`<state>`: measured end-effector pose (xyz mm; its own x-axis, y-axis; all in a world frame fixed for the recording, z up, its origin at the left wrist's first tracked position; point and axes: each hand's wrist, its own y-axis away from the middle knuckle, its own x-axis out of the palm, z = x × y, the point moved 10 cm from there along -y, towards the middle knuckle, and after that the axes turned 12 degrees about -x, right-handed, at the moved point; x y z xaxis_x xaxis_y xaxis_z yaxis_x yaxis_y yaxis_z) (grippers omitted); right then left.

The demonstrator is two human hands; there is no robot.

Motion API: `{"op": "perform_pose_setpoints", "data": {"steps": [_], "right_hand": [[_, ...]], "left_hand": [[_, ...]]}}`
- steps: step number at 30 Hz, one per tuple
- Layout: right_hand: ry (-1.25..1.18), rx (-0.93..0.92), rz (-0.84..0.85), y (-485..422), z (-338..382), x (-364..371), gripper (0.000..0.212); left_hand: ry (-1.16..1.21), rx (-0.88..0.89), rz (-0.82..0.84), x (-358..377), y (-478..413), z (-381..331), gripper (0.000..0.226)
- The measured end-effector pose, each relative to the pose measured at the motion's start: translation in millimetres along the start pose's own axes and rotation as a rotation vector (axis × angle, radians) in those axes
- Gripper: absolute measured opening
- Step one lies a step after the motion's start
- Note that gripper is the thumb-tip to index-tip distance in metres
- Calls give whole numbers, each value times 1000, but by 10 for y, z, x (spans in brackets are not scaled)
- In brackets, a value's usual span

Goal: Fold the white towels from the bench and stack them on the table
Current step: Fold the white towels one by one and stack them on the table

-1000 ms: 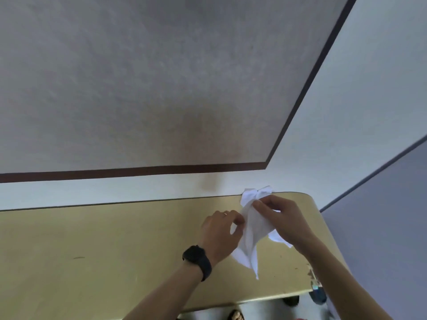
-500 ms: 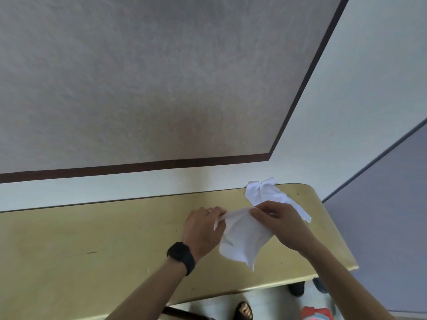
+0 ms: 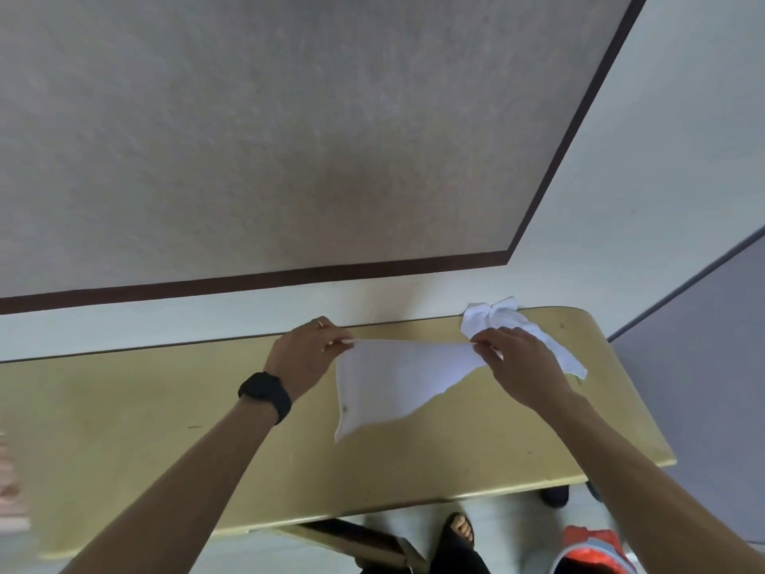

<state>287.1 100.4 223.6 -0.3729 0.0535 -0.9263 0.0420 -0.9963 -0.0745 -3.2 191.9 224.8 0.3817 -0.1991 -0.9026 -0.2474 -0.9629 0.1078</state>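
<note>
**Here, a towel stretched between two hands above the tabletop**

Around the work, a yellow-tan table (image 3: 124, 428) fills the lower half of the frame, its far edge against a pale wall with a dark brown band (image 3: 248, 281) running across the middle. A grey-violet panel (image 3: 712, 366) stands at the right edge. Below the table's near edge, at the bottom of the frame, a sandalled foot (image 3: 461, 528) and a red-orange object (image 3: 592, 551) show on the floor; what the object is cannot be told. A second white towel (image 3: 492, 316) lies crumpled at the table's far right corner, partly hidden behind the right hand.

The left hand (image 3: 304, 354), with a black watch (image 3: 265, 395) on the wrist and a ring on one finger, pinches one top corner of the held white towel (image 3: 393, 379) between thumb and fingertips. The right hand (image 3: 517, 362) pinches the opposite top corner the same way. Between them the top edge is pulled taut and nearly level, in the centre of the frame. The cloth hangs below, longer on the left side, its lower edge slanting up toward the right. It looks thin and smooth, with a small dark speck near its lower left.
</note>
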Motion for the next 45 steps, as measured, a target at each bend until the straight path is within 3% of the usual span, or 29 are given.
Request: {"op": "perform_pose_setpoints", "data": {"steps": [5, 7, 10, 16, 21, 25, 29, 33, 41, 45], "right_hand": [[65, -95, -209, -207, 89, -72, 11], [78, -131, -239, -192, 133, 14, 8], [67, -150, -244, -11, 122, 295, 9], [-8, -56, -12, 750, -54, 1347, 13], [-44, 18, 249, 1531, -126, 2133, 11], [-114, 120, 398, 1878, -126, 2365, 8], [-298, 303, 330, 1730, -231, 2322, 7], [-521, 562, 118, 1288, -454, 2306, 6], [-595, 733, -30, 739, -658, 2693, 13], [-555, 754, -66, 726, -672, 2752, 12]], "left_hand": [[-83, 87, -240, -275, -81, 85, 15], [-126, 153, -317, -256, -2, 139, 23], [-156, 198, -329, 11, 216, 285, 31], [-116, -38, 41, 1247, 756, 888, 4], [-120, -170, 295, 2114, 1442, 1278, 4], [37, -366, 453, 2291, 1738, 1385, 10], [328, -586, 488, 2273, 1624, 1482, 11], [592, -799, 429, 2302, 1294, 1692, 18], [655, -888, 183, 2350, 780, 1957, 14], [593, -870, 159, 2385, 715, 1999, 15]]}}
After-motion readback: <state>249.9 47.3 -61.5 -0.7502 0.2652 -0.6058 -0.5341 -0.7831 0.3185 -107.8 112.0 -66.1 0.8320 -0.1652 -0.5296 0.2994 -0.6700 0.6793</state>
